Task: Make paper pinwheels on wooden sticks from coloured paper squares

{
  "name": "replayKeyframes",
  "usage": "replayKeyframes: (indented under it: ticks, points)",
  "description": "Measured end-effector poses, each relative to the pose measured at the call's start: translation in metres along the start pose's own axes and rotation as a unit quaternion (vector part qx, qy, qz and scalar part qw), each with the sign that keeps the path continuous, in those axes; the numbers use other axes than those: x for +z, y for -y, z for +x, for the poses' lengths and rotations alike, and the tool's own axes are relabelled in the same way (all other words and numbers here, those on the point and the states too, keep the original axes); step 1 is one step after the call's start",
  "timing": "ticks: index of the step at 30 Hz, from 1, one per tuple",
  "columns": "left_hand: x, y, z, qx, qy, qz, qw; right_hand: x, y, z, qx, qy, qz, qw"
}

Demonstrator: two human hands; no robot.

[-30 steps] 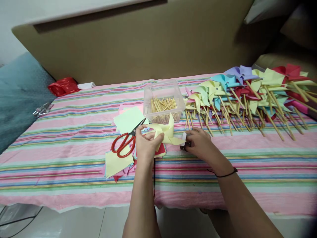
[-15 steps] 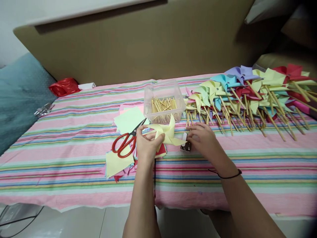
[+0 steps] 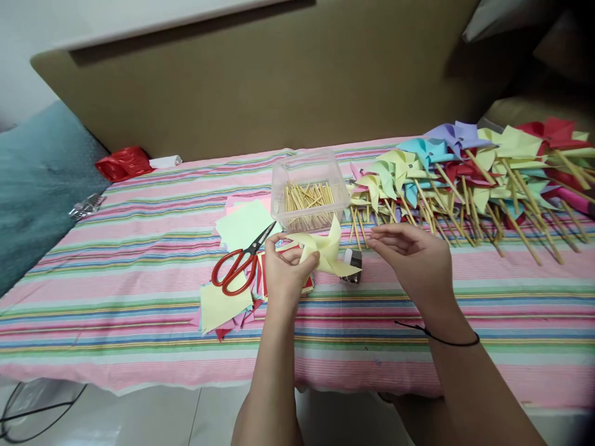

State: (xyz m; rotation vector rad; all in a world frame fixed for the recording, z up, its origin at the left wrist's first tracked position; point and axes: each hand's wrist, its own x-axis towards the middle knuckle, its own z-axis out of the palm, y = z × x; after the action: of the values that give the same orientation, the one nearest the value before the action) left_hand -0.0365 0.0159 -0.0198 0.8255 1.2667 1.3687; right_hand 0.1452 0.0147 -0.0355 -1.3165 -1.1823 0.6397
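While the left hand (image 3: 283,272) pinches a pale yellow pinwheel (image 3: 325,251) at its folded centre, thumb and fingers pressed on the paper, the blades fan out to the right of the grip, above the striped cloth (image 3: 139,297). Just right of the blades, the right hand (image 3: 413,257) hovers above the cloth, fingers loosely curled with thumb and forefinger drawn close; whether they pinch anything I cannot tell. Between the two hands, a small dark tool (image 3: 352,267) lies on the cloth, partly under a blade. Behind the pinwheel stands a clear box (image 3: 309,192) of sticks. Red scissors (image 3: 237,263) rest on a paper stack (image 3: 223,306) left of the grip. Finished pinwheels (image 3: 465,170) lie far right.
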Motion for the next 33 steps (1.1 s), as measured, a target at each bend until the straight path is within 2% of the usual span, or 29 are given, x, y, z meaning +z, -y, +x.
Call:
replayKeyframes:
  ticks: [4,7,11,13,15,18,21,30,33]
  points:
    - [0.001,0.002,0.000,0.007,-0.006,0.009,1.000,-0.002,0.003,0.001,-0.044,-0.012,0.027,0.999]
    - [0.003,0.005,-0.001,0.019,-0.022,0.010,1.000,0.000,0.015,-0.002,-0.073,0.016,0.058,0.996]
    - [0.008,0.007,-0.003,0.038,-0.036,-0.001,0.999,0.011,0.030,-0.011,-0.025,0.100,0.082,0.991]
    - [0.010,0.008,-0.005,0.035,-0.035,-0.002,0.999,0.018,0.031,-0.015,0.003,0.127,0.063,0.990]
    - [0.011,0.007,-0.005,0.024,-0.029,-0.006,0.999,0.023,0.030,-0.018,-0.002,0.144,0.031,0.989]
    - [0.011,0.006,-0.006,0.006,-0.016,-0.023,1.000,0.028,0.026,-0.019,-0.020,0.137,-0.006,0.990]
    - [0.012,0.005,-0.007,0.003,-0.005,-0.041,0.999,0.030,0.024,-0.019,-0.025,0.115,0.003,0.993]
    - [0.014,0.003,-0.011,0.032,0.010,-0.079,0.996,0.033,0.021,-0.018,-0.055,0.099,0.031,0.993]
    - [0.014,0.002,-0.012,0.045,0.013,-0.077,0.996,0.033,0.022,-0.018,-0.045,0.097,0.031,0.994]
